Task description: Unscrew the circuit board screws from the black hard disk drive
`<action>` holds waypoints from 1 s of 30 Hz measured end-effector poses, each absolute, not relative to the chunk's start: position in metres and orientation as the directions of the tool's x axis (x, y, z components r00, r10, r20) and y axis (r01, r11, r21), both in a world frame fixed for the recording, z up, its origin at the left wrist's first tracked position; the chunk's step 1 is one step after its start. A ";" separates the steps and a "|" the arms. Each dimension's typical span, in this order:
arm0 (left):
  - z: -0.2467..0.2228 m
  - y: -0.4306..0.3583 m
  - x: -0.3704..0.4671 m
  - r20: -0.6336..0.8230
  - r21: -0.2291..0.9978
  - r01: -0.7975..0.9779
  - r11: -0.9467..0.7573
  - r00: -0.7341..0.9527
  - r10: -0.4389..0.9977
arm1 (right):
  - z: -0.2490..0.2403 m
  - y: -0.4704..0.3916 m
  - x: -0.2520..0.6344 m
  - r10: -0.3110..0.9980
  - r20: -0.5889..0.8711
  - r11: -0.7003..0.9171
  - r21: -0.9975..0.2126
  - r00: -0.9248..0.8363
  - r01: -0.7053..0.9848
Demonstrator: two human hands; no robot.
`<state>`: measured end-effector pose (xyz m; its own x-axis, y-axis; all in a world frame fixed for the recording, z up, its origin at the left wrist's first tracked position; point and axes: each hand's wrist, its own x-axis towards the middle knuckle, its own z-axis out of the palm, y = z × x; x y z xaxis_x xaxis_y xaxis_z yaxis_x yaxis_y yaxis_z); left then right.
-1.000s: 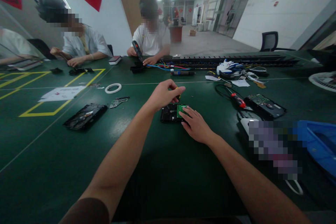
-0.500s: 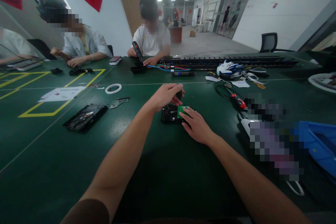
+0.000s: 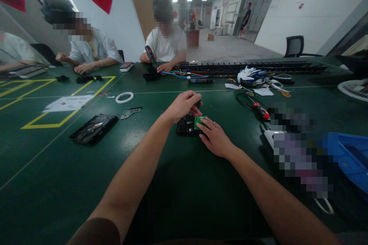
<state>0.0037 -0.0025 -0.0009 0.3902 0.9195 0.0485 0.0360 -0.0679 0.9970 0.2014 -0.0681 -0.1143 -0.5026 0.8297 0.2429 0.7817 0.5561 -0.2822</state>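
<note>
A black case [image 3: 184, 126] lies flat on the green table, with a green circuit board [image 3: 198, 122] over its right part. My left hand [image 3: 185, 104] is above the far edge of the case, fingers closed round a small dark object [image 3: 198, 103] that is mostly hidden. Resting on the board, my right hand [image 3: 215, 138] has its fingers spread, fingertips on the green surface.
Another black case [image 3: 94, 128], a circuit board piece [image 3: 131, 112] and a white ring [image 3: 124, 97] lie to the left. On the right are a red and black screwdriver [image 3: 261, 111], gloves [image 3: 250, 75] and a blue tray [image 3: 350, 160]. People sit across the table.
My left hand has shifted very slightly over the case, still closed on the dark object. My right hand stays on the board. A person far back by the glass doors has moved.
</note>
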 end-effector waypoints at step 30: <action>0.000 -0.005 0.000 0.209 0.909 0.284 -0.303 0.317 0.925 | -0.114 -0.068 0.200 0.830 0.254 0.553 -0.269 -0.496 0.788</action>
